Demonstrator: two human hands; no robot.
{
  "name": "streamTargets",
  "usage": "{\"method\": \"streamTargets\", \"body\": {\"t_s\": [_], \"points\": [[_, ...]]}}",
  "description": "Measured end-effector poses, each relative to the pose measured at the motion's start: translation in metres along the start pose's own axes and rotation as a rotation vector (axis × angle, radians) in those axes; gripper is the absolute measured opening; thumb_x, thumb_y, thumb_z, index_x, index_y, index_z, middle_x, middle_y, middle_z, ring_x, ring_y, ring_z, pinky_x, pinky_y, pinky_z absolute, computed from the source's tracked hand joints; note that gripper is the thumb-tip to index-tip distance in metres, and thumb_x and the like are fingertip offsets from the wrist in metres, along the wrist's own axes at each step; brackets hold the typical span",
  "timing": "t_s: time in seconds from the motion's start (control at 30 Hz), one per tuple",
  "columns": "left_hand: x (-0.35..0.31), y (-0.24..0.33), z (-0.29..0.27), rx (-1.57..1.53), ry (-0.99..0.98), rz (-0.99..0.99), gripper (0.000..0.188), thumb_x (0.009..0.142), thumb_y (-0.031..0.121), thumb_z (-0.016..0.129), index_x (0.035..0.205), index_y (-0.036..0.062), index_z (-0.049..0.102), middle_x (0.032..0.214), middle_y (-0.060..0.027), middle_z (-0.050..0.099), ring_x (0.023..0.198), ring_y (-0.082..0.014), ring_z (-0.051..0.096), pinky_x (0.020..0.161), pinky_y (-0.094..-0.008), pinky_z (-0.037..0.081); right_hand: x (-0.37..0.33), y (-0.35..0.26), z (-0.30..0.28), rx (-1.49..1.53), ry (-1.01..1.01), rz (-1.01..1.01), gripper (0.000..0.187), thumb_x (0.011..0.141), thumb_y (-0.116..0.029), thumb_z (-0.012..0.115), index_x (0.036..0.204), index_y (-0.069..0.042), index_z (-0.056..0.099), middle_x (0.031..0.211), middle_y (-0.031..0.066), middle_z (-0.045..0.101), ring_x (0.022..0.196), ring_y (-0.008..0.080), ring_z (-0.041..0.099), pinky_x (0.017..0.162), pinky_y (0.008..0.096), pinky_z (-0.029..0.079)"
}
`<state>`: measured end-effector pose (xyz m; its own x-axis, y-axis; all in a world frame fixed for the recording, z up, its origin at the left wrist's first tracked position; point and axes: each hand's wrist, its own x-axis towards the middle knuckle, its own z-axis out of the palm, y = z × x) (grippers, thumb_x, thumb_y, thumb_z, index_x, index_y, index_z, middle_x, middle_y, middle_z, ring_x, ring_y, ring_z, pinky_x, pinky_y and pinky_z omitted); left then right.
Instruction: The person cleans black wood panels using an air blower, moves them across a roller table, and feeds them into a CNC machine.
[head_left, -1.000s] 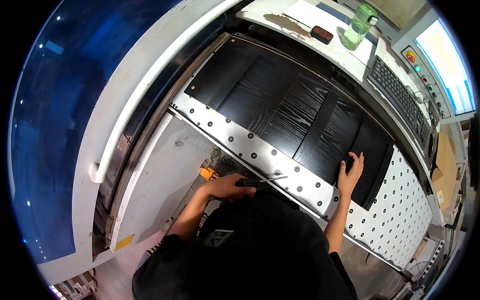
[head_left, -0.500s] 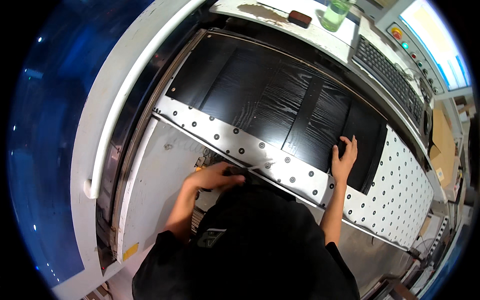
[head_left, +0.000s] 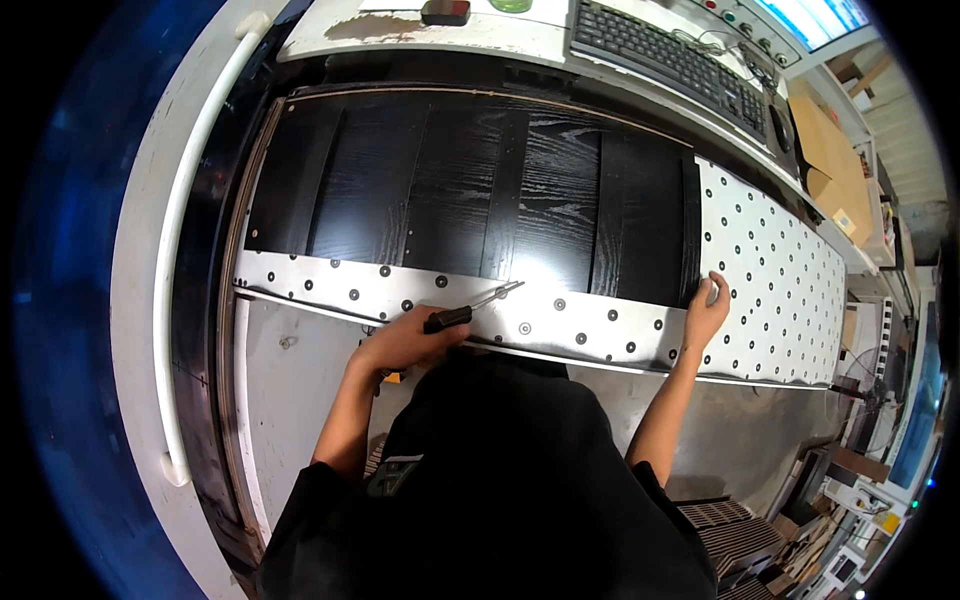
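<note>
My left hand [head_left: 408,338] is closed around a black-handled tool [head_left: 450,318] with a thin metal shank, its kind too small to make out. The shank points right and away, over the white strip in front of a black wood-grain panel [head_left: 360,190]. This panel has raised crosswise bars and lies flat on the white perforated table [head_left: 770,270]. My right hand [head_left: 706,315] is at the panel's near right corner, beside its end edge. Its thumb and forefinger are bent but apart, with nothing visible between them; the other fingers are partly hidden.
Behind the panel, a ledge carries a keyboard [head_left: 670,65], a mouse [head_left: 782,128] and a small dark box [head_left: 446,12]. A white bar [head_left: 180,230] curves along the left. Cardboard [head_left: 830,170] stands at the far right; slatted stacks [head_left: 730,535] lie below right.
The view has turned and shifted. My right hand has moved off the panel's face to its right end. My left hand has come up over the white strip, with the tool now plainly showing.
</note>
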<state>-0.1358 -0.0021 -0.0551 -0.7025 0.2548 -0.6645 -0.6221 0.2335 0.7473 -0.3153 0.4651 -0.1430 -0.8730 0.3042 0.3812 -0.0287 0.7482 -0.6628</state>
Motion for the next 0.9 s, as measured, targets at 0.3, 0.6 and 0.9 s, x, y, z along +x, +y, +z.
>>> {"method": "streamTargets", "body": {"t_s": [0.3, 0.6, 0.9], "points": [[0.022, 0.037, 0.032, 0.112, -0.303, 0.161, 0.046, 0.093, 0.052, 0.064, 0.090, 0.0057, 0.065, 0.062, 0.0026, 0.052, 0.055, -0.0093, 0.051, 0.052, -0.0243, 0.040, -0.009, 0.028, 0.003, -0.031, 0.049, 0.081, 0.017, 0.094, -0.014, 0.062, 0.103, -0.005, 0.073, 0.108, 0.0102, 0.070, 0.101, 0.0276, 0.061, 0.088, 0.0388, 0.048], [-0.035, -0.009, -0.061, -0.073, 0.916, 0.038, 0.045, 0.094, 0.049, 0.064, 0.085, 0.0050, 0.063, 0.056, 0.0051, 0.046, 0.046, -0.0063, 0.043, 0.041, -0.0258, 0.035, -0.007, 0.029, 0.005, -0.037, 0.119, -0.018, 0.014, 0.092, -0.011, 0.063, 0.099, -0.002, 0.072, 0.105, 0.0114, 0.070, 0.100, 0.0285, 0.061, 0.085, 0.0389, 0.049], [-0.194, -0.011, -0.092, -0.020, 1.732, 0.218, 0.043, 0.096, 0.043, 0.066, 0.078, 0.0047, 0.061, 0.056, 0.0031, 0.045, 0.045, -0.0075, 0.040, 0.042, -0.0256, 0.029, -0.009, 0.030, 0.003, -0.035, 0.063, 0.005, 0.017, 0.093, -0.011, 0.062, 0.105, -0.002, 0.071, 0.102, 0.0120, 0.069, 0.093, 0.0261, 0.060, 0.078, 0.0365, 0.049]]}}
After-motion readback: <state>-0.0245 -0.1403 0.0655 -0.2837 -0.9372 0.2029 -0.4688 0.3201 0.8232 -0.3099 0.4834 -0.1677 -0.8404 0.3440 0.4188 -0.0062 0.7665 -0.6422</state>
